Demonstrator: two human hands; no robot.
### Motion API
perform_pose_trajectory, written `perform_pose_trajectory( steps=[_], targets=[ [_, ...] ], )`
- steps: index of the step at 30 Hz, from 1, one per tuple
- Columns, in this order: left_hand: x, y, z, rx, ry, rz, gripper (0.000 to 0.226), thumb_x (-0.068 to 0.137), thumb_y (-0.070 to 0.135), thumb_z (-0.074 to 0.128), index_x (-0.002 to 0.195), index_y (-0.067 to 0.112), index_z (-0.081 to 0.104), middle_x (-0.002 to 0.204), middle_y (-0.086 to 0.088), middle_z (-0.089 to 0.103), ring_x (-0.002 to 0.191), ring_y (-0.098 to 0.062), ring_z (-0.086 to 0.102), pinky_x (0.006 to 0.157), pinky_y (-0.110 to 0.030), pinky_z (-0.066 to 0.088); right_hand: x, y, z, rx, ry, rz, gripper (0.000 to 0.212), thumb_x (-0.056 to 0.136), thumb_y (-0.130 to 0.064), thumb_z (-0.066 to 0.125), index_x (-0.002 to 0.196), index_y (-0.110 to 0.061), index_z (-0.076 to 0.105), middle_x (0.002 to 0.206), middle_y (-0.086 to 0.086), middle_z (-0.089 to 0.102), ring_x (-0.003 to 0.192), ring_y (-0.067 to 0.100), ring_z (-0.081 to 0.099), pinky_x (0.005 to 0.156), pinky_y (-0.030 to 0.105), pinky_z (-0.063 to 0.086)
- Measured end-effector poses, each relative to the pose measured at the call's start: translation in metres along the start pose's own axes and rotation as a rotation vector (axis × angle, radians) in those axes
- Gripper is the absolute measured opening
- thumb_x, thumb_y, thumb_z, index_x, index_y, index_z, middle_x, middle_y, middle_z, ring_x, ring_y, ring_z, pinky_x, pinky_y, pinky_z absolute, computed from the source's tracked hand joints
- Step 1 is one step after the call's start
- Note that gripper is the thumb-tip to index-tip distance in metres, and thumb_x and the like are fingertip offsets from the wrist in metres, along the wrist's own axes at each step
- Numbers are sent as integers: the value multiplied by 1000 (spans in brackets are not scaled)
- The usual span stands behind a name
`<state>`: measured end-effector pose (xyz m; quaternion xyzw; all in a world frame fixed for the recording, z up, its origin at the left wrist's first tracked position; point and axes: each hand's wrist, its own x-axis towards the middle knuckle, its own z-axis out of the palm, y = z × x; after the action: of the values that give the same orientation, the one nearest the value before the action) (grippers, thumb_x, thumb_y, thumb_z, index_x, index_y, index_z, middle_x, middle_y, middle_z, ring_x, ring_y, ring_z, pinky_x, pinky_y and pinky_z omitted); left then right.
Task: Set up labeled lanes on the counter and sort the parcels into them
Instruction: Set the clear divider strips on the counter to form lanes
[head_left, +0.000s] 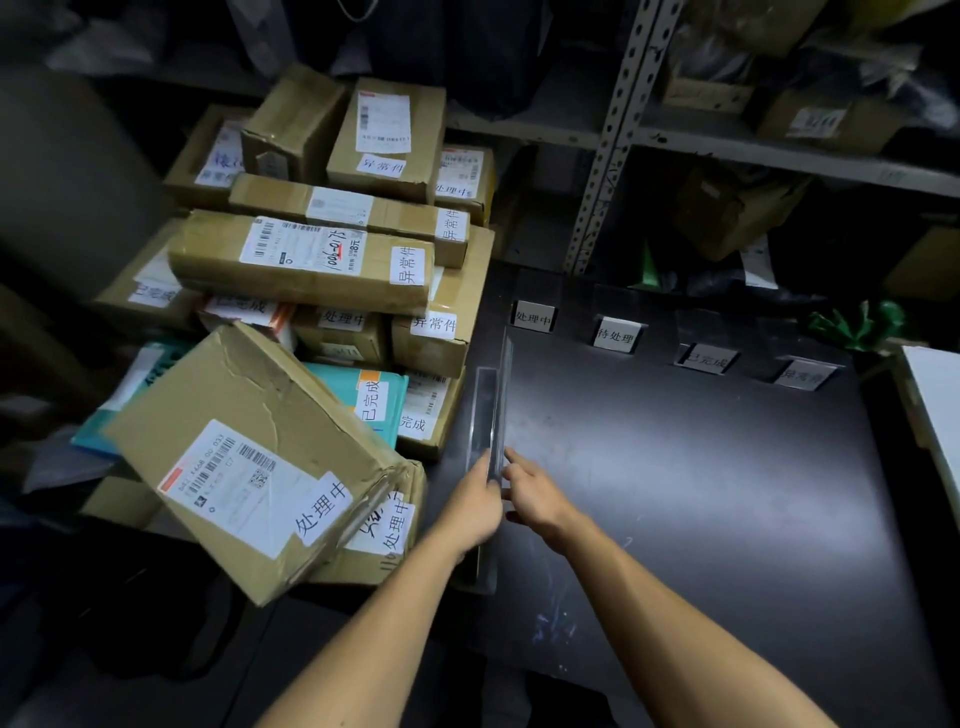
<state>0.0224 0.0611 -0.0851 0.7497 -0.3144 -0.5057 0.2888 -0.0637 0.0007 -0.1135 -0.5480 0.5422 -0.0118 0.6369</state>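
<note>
A clear acrylic divider strip (491, 410) stands on edge on the dark counter (675, 493), running from near me toward the back. My left hand (475, 504) grips its near end from the left. My right hand (535, 493) touches it from the right with fingers pinching the strip. Several small label stands line the back of the counter; the leftmost (533, 315) sits just beyond the strip's far end, another (616, 335) to its right. A heap of brown cardboard parcels (311, 270) with white stickers fills the left, one large box (249, 457) tilted in front.
Metal shelving (613, 140) with more boxes rises behind the counter. A teal mailer (374, 397) lies among the parcels. A white board (935, 405) stands at the right edge, green plastic (862, 322) behind it.
</note>
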Motion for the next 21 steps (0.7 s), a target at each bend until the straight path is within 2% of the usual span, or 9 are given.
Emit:
perform_pose_trajectory(
  steps=[3,5,8,12,15,16,18,19,21],
  targets=[
    [-11,22,-16,47,63,37,57,103,7,31,155,28,27,149,3,44,124,-10,46,90,-15,31,0,-4,-3,13,-10,7,54,104,-23,26,158,-20,22,156,7,39,133,34,49,108,51,43],
    [-19,39,-26,130,83,54,59,103,12,30,157,34,19,155,-4,40,127,-19,51,90,-22,38,2,-6,-6,-4,-29,8,51,105,-23,26,156,-16,27,154,9,41,130,36,50,105,52,43],
    [-30,67,-37,234,99,122,63,102,15,32,157,38,14,149,-10,46,123,-25,54,92,-28,40,2,-8,-10,-76,-75,-19,47,105,-30,28,150,-20,40,150,3,46,126,27,51,92,41,48],
    [-38,101,-36,251,112,237,68,100,15,31,154,49,8,125,-12,61,97,-22,61,91,-37,50,9,-20,-30,-219,126,-165,34,103,-23,34,122,-12,60,130,5,62,114,21,57,102,40,45],
    [-28,120,-21,268,105,233,70,101,15,32,151,55,3,79,-4,57,65,-18,52,68,-38,46,7,-54,-61,105,427,-269,30,104,-29,38,126,-18,56,127,1,61,106,15,58,99,37,46],
    [-22,124,-14,251,96,230,69,102,16,32,151,55,3,80,-3,57,61,-17,49,63,-36,44,5,-68,-73,280,437,-280,28,105,-36,39,125,-24,53,128,3,60,104,15,59,94,39,49],
    [-5,125,1,176,65,206,66,104,20,31,151,56,4,118,-7,62,62,-11,49,60,-32,45,1,-88,-98,479,347,-269,31,104,-49,38,129,-33,46,130,2,54,104,15,59,80,42,55],
    [5,123,8,135,50,190,63,105,22,31,151,56,5,138,-6,54,65,-7,49,61,-28,46,1,-93,-107,478,292,-259,37,103,-51,39,137,-35,41,133,0,51,104,14,58,72,39,54],
    [24,117,22,84,7,157,60,106,25,31,151,55,5,155,-5,40,67,-1,48,60,-21,45,5,-96,-121,432,213,-210,51,102,-47,46,150,-37,30,139,-1,44,104,14,58,62,33,53]
  ],
)
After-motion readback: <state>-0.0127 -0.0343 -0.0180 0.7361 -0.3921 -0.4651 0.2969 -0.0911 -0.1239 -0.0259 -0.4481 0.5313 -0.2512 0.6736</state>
